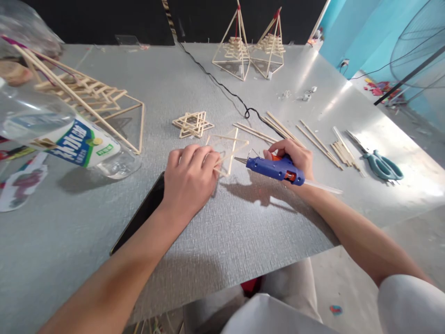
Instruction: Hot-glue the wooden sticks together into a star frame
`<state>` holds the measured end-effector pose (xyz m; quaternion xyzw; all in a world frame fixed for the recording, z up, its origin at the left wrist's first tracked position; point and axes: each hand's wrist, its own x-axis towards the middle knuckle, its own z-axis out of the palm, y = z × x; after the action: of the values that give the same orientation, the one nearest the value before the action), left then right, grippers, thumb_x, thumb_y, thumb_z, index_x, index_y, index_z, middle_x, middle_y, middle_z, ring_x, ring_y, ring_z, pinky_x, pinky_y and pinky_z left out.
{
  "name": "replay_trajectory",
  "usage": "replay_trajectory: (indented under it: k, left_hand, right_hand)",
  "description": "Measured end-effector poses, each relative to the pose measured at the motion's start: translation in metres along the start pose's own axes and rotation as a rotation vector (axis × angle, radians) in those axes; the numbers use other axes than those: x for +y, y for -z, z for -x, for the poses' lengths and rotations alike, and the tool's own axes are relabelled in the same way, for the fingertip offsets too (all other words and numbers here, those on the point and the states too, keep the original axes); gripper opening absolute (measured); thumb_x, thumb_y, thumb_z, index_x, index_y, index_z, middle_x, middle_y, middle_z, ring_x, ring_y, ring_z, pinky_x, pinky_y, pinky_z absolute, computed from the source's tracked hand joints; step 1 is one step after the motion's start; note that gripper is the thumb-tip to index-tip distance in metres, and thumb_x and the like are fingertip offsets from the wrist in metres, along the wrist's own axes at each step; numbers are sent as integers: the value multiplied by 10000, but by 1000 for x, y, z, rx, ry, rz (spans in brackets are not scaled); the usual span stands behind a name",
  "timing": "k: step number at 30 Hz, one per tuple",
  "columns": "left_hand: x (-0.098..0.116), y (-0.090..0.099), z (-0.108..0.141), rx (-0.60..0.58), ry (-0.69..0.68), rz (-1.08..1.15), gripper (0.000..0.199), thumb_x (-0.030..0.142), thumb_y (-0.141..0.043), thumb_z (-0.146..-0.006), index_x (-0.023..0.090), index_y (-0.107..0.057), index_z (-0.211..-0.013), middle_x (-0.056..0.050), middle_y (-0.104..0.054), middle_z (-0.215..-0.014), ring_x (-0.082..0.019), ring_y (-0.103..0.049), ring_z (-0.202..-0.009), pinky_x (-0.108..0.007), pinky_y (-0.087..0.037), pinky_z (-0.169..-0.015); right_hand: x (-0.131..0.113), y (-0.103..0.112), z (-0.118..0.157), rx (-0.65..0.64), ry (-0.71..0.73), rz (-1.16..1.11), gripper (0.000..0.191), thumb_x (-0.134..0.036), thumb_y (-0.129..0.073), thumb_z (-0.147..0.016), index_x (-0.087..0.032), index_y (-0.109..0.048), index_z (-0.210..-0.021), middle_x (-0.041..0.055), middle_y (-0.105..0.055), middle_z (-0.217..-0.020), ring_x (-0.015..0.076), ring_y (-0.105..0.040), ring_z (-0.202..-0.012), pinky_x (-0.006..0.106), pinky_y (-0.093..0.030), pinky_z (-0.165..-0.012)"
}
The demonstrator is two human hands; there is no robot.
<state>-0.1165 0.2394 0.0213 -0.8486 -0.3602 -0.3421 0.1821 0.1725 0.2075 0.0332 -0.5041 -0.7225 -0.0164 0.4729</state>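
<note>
My right hand is wrapped round the handle of a blue hot glue gun, with a clear glue stick poking out of its back. The gun's metal nozzle points left, close to a small frame of thin wooden sticks. With fingers curled, my left hand grips the near left side of that frame; the fingertips are partly hidden. Just behind lies a star-shaped piece of stacked wooden sticks. Several loose wooden sticks lie behind my right hand.
A plastic bottle lies at the left before a larger stick structure. A phone sits under my left wrist. Scissors and short sticks lie right. Two stick pyramids stand behind; a black cord crosses the table.
</note>
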Motion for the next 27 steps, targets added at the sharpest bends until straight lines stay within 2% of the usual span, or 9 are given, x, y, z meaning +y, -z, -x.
replay_trajectory:
  k: [3, 8, 11, 17, 27]
  left_hand:
    - [0, 0, 1, 12, -7, -19, 228, 162, -599, -1147, 266, -766, -1263, -110, -874, -1308, -366, -757, -1291, -549, -513, -989]
    - [0, 2, 3, -5, 52, 17, 410, 120, -569, -1109, 328, -765, -1403, -127, -821, -1478, -406, -717, -1428, -634, -513, -1060]
    - [2, 1, 4, -23, 87, 67, 431, 136, -582, -1108, 336, -762, -1444, -133, -798, -1530, -417, -700, -1486, -656, -519, -1102]
    - [3, -3, 5, 11, 105, 63, 441, 132, -532, -1150, 287, -760, -1495, -133, -812, -1530, -387, -716, -1485, -621, -496, -1181]
    - [2, -4, 6, 3, 120, 72, 442, 159, -531, -1161, 312, -771, -1499, -121, -816, -1520, -385, -717, -1473, -655, -479, -1213]
  right_hand:
    - [0, -1, 0, 3, -2, -3, 152, -272, -834, -1041, -275, -733, -927, -27, -614, -724, 183, -633, -684, 333, -513, -656]
    - [0, 1, 1, -29, -16, -2, 153, -301, -834, -1045, -272, -735, -932, -28, -617, -737, 172, -621, -682, 322, -504, -665]
    - [0, 0, 1, -39, -18, 8, 156, -310, -833, -1049, -273, -734, -935, -25, -629, -737, 175, -628, -682, 323, -509, -668]
    - [0, -1, 1, -64, -51, 21, 181, -365, -821, -1057, -258, -748, -930, -22, -638, -733, 168, -624, -695, 312, -502, -672]
    - [1, 1, 0, -69, -64, -3, 163, -340, -804, -1057, -279, -711, -938, -20, -627, -746, 183, -615, -699, 337, -476, -681]
